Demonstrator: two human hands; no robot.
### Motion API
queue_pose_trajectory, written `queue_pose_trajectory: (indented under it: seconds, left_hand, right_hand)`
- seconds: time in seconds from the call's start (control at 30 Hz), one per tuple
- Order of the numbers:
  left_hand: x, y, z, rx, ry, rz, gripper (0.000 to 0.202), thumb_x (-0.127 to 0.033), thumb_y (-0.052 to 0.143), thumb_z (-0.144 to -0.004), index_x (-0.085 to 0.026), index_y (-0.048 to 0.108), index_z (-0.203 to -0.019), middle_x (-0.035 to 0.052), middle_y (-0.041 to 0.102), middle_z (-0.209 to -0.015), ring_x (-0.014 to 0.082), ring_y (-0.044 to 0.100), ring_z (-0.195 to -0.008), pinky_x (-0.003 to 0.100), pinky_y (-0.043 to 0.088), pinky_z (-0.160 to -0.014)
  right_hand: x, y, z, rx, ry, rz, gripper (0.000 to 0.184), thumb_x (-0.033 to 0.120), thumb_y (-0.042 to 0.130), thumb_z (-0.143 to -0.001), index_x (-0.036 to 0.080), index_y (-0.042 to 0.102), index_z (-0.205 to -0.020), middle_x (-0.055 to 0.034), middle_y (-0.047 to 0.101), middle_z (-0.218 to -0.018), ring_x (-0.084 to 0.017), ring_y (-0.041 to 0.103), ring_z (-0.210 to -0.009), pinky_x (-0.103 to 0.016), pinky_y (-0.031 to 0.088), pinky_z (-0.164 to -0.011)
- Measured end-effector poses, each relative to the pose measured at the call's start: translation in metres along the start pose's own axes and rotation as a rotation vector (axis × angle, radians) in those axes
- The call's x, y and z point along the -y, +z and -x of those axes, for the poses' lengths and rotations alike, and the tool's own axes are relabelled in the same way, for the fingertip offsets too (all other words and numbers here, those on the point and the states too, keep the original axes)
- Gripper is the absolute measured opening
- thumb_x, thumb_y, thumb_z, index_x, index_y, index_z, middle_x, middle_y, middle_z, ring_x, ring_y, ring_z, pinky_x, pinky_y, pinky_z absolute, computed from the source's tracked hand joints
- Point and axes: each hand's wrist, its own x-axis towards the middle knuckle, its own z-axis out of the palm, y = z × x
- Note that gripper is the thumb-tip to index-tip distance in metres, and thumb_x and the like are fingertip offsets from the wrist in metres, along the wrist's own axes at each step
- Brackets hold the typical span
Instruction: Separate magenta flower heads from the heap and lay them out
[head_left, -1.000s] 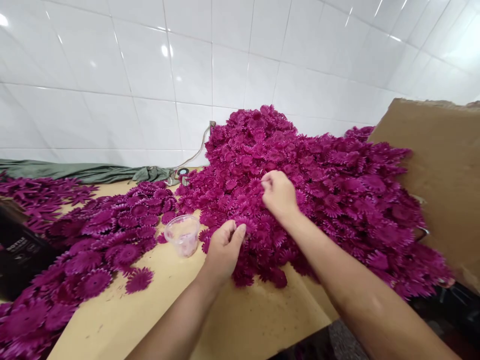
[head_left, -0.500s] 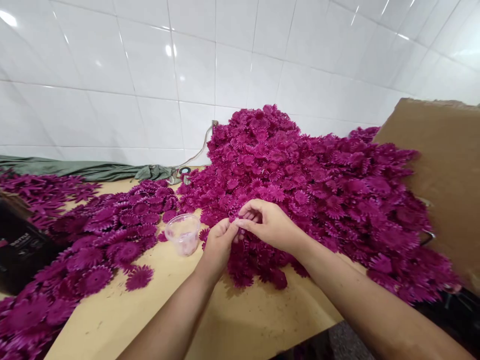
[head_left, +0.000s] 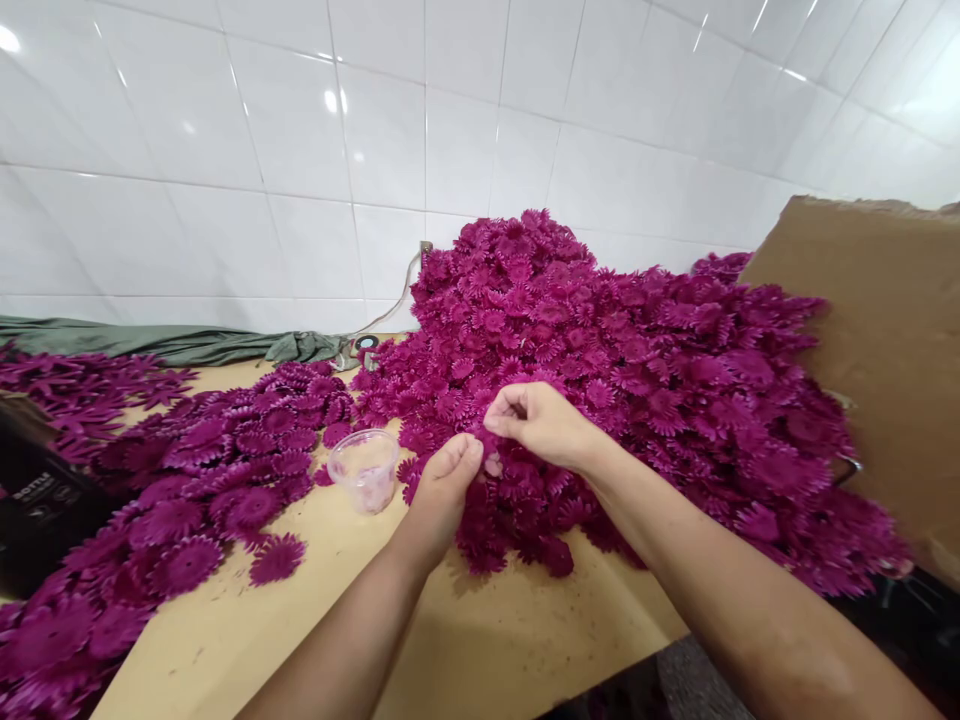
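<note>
A magenta flower piece point(head_left: 489, 446) is pinched at the near edge of the big flower heap point(head_left: 637, 380), between the left hand point(head_left: 444, 490) and the right hand point(head_left: 541, 425). The grip of each hand is closed on it, thumb against fingertips. Just left, a clear plastic cup point(head_left: 365, 468) is set on the tabletop point(head_left: 480, 640). Flat flower layers point(head_left: 187, 480) are spread further left; a cardboard sheet point(head_left: 885, 330) is propped at the right.

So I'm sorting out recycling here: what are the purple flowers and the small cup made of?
The purple flowers look like matte synthetic fabric: flat, crisply cut petals, all identical. The small cup seems to be clear, glossy thin plastic, since the table shows through it.
</note>
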Motion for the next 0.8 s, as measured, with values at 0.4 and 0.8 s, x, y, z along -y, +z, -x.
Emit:
queue_pose_trajectory:
  seconds: [0.4, 0.8]
  left_hand:
    - [0.004, 0.0, -0.003, -0.051, -0.059, -0.055, 0.029, -0.042, 0.068, -0.06, -0.016, 0.056, -0.067, -0.0003, 0.058, -0.061, 0.0141, 0.052, -0.065, 0.026, 0.04, -0.064]
    - [0.006, -0.002, -0.002, -0.088, -0.079, -0.164, 0.047, -0.056, 0.065, -0.056, -0.017, 0.04, -0.049, -0.0077, 0.035, -0.046, 0.0052, 0.026, -0.044, 0.02, 0.018, -0.043]
  right_hand:
    - [-0.017, -0.049, -0.003, -0.581, -0.201, 0.565, 0.015, 0.015, 0.058, -0.069, 0.016, 0.064, -0.084, -0.0086, 0.064, -0.092, -0.022, 0.056, -0.09, -0.039, 0.041, -0.085]
    - [-0.007, 0.004, 0.021, 0.073, -0.04, 0.22, 0.004, 0.016, 0.059, -0.072, 0.014, 0.057, -0.072, -0.0003, 0.056, -0.066, -0.011, 0.051, -0.062, -0.025, 0.042, -0.062]
